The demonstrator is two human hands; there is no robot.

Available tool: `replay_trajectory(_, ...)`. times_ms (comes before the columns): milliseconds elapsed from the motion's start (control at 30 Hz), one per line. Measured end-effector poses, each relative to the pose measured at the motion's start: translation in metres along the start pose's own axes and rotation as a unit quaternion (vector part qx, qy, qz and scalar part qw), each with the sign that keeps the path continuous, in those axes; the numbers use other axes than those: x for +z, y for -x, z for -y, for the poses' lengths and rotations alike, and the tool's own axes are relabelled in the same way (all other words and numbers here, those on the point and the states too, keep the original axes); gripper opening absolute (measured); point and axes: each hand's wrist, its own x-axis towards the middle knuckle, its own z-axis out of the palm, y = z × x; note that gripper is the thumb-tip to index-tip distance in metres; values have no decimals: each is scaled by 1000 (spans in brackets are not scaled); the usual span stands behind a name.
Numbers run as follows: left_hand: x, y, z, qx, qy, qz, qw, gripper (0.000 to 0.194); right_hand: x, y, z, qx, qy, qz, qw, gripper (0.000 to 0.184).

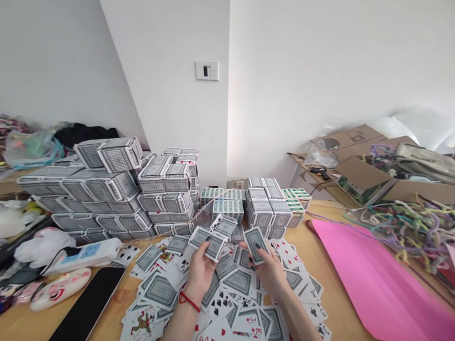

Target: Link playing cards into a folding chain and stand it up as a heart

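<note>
Several playing cards (205, 240), backs up, lie in my left hand (201, 267), with the thumb pressed on top. My right hand (266, 262) grips a playing card (255, 242) by its lower part, back side showing; whether more cards are behind it I cannot tell. The two hands are apart, a little above a loose heap of playing cards (162, 291), some face up and some face down. A ten of clubs (216, 222) shows just beyond the cards in my left hand.
Stacked card blocks (109, 185) rise at the back left, with more stacks (269, 202) behind my right hand. A phone (88, 305) and a power strip (91, 252) lie left. Pink paper (381, 283), fuzzy coloured strands (421, 229) and a cardboard box (418, 189) occupy the right.
</note>
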Motion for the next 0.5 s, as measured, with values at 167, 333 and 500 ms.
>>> replay_trajectory(167,-3,-2,3,12,-26,21,999,8,-5,-3,-5,29,-55,-6,998,21)
replay_trajectory(333,-4,-3,4,8,-37,19,999,4,-6,-3,-1,-1,-62,70,996,29)
replay_trajectory(500,-3,-4,2,13,-39,7,999,4,-1,1,5,-6,-57,60,997,32)
